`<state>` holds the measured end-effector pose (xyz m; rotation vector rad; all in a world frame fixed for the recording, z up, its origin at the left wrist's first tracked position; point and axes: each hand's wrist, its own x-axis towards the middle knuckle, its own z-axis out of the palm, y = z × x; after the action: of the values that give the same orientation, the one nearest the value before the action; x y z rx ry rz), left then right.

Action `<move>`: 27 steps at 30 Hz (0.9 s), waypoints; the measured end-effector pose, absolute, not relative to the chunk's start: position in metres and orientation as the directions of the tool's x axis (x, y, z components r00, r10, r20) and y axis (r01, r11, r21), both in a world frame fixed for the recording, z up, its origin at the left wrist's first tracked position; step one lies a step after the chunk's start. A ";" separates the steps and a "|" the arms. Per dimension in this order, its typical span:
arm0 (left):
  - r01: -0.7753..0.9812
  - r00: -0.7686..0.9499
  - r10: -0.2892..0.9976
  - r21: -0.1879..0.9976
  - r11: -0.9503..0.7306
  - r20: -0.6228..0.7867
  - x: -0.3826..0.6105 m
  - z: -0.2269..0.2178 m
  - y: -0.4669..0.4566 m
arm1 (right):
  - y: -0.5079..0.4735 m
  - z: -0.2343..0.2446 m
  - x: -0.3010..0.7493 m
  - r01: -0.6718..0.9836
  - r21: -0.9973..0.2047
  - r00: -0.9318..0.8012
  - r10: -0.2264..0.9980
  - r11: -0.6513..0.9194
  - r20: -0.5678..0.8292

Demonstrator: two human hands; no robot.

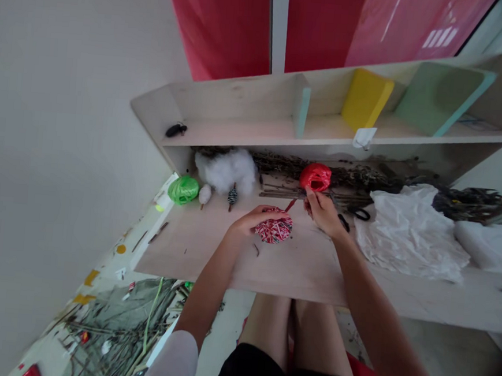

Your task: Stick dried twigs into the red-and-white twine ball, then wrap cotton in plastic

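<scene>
My left hand (257, 218) is closed around the side and top of a red and white wrapped ball (274, 229), held low over the desk. A short red strand (291, 205) sticks up from the ball toward my right hand (321, 211). The fingers of my right hand are pinched together just below a roll of red plastic twine (315, 177); the strand in them is hard to make out. Black-handled scissors (357, 213) lie partly hidden beyond my right wrist.
Left along the desk (211, 254) sit a green twine roll (183, 190), a white wrapped stick (204, 195), a dark striped wrapped stick (232, 196) and white stuffing (228, 172). Crumpled white sheeting (412, 235) lies right. Twigs (280, 195) line the back under a shelf (238, 132).
</scene>
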<state>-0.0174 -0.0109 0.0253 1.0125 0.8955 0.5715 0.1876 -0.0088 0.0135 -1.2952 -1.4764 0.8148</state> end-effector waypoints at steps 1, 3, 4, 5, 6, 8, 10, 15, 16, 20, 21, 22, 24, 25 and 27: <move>-0.047 0.534 0.769 0.896 0.441 -0.351 -0.019 0.025 -0.010 | -0.009 0.014 0.187 0.331 -0.919 0.035 0.970 0.216 0.241; -0.104 0.551 0.769 0.888 0.449 -0.324 -0.020 0.024 -0.010 | -0.010 0.016 0.188 0.290 -0.935 -0.006 0.977 0.204 0.211; -0.114 0.562 0.764 0.885 0.452 -0.318 -0.021 0.023 -0.009 | -0.010 0.016 0.190 0.245 -0.951 -0.025 0.981 0.190 0.190; -0.119 0.570 0.760 0.884 0.453 -0.312 -0.021 0.023 -0.009 | -0.009 0.017 0.191 0.195 -0.964 -0.031 0.983 0.181 0.178; -0.118 0.576 0.756 0.884 0.453 -0.311 -0.021 0.022 -0.009 | -0.008 0.017 0.193 0.155 -0.971 -0.022 0.984 0.180 0.179; -0.089 0.576 0.749 0.885 0.456 -0.328 -0.019 0.021 -0.009 | -0.007 0.018 0.195 0.132 -0.969 0.033 0.976 0.209 0.215; -0.027 0.566 0.740 0.888 0.459 -0.364 -0.018 0.021 -0.009 | -0.006 0.016 0.194 0.189 -0.948 0.075 0.959 0.257 0.275; 0.026 0.549 0.738 0.890 0.455 -0.393 -0.017 0.025 -0.011 | -0.008 0.009 0.189 0.498 -0.808 0.186 0.871 0.315 0.454; 0.013 0.555 0.738 0.890 0.455 -0.385 -0.018 0.025 -0.011 | -0.009 0.009 0.188 0.539 -0.789 0.215 0.857 0.295 0.468; 0.028 0.583 0.724 0.900 0.436 -0.369 -0.019 0.024 -0.011 | -0.007 0.010 0.189 0.416 -0.881 0.244 0.906 0.223 0.345; 0.048 0.580 0.724 0.903 0.427 -0.373 -0.019 0.023 -0.011 | -0.007 0.011 0.189 0.326 -0.923 0.232 0.930 0.202 0.286; 0.061 0.573 0.728 0.906 0.420 -0.376 -0.019 0.022 -0.010 | -0.006 0.012 0.189 0.236 -0.956 0.218 0.949 0.176 0.229; 0.070 0.549 0.743 0.907 0.416 -0.383 -0.017 0.021 -0.009 | -0.005 0.014 0.187 0.087 -0.989 0.200 0.971 0.117 0.133; 0.069 0.537 0.750 0.906 0.417 -0.386 -0.017 0.021 -0.009 | -0.005 0.014 0.186 0.030 -0.996 0.192 0.977 0.087 0.091; 0.076 0.527 0.753 0.905 0.419 -0.394 -0.015 0.020 -0.008 | -0.005 0.013 0.182 -0.063 -0.998 0.186 0.982 0.028 0.015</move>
<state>-0.0151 -0.0082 0.0199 1.0714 0.9416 0.5141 0.1823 -0.0048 0.0132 -1.2277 -1.0346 1.0864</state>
